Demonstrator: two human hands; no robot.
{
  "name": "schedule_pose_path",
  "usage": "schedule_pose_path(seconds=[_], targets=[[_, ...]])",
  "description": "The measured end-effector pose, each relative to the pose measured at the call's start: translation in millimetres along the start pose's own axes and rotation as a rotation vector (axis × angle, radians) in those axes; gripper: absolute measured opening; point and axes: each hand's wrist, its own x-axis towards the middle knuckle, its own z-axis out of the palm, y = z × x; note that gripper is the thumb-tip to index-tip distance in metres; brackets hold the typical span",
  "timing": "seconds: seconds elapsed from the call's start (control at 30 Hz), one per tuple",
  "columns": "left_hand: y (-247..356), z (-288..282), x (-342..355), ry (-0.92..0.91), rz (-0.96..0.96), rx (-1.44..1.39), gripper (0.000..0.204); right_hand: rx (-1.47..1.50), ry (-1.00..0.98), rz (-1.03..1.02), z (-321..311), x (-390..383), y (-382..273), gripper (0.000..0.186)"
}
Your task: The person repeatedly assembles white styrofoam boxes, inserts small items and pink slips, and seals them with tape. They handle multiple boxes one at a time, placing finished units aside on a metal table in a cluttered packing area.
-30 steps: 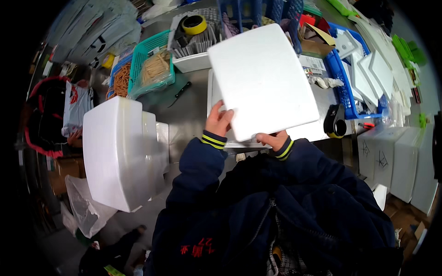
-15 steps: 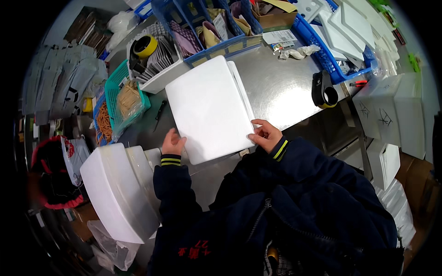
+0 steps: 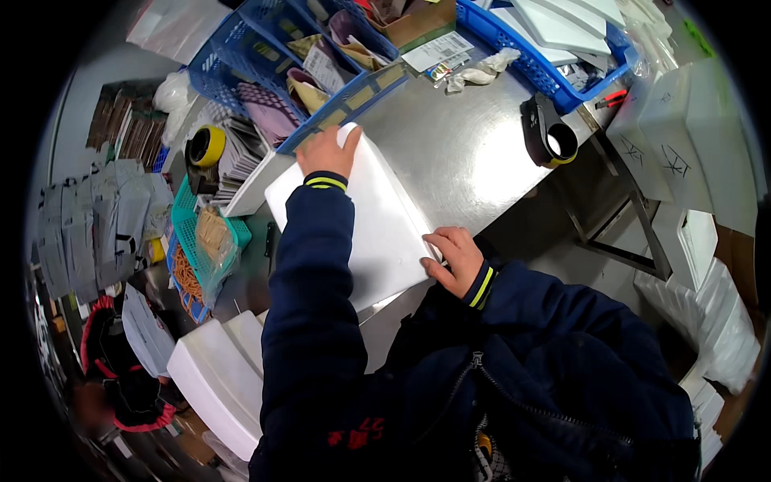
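At far left, grey folded cartons (image 3: pixel 104 217) stand in rows beside a green mesh basket (image 3: pixel 197 241) holding rubber bands. Below it, a stack of white foam lids (image 3: pixel 213 386) sits off the table edge. A roll of yellow tape (image 3: pixel 207 146) rests above the basket, next to a blue plastic crate (image 3: pixel 281 72) filled with small packets.

The left hand (image 3: pixel 325 153) lies palm-down, fingers extended, on the far edge of a white foam panel (image 3: pixel 377 233); whether the fingers curl over the edge cannot be determined. The panel lies flat on the steel table (image 3: pixel 474 153), centred, its near corner overhanging the table's near edge.

The right hand (image 3: pixel 454 257) presses on the panel's near right edge, fingers loosely bent on top, thumb position hidden.

Further right, a black tape dispenser (image 3: pixel 548 132) stands on the table, well apart from the panel. White foam boxes (image 3: pixel 683 136) are stacked at far right.
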Motion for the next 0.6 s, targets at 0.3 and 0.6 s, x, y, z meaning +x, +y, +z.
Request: schedule_pose_path(seconds=[0.3,0.6], targets=[[28,4,19,-0.144,-0.255,0.109,0.041,0.066,-0.037,0.239,29,14,14,0.062],[22,15,15,-0.032,-0.162,0.078,0.038,0.191,-0.079,0.244,40,16,34,0.068]])
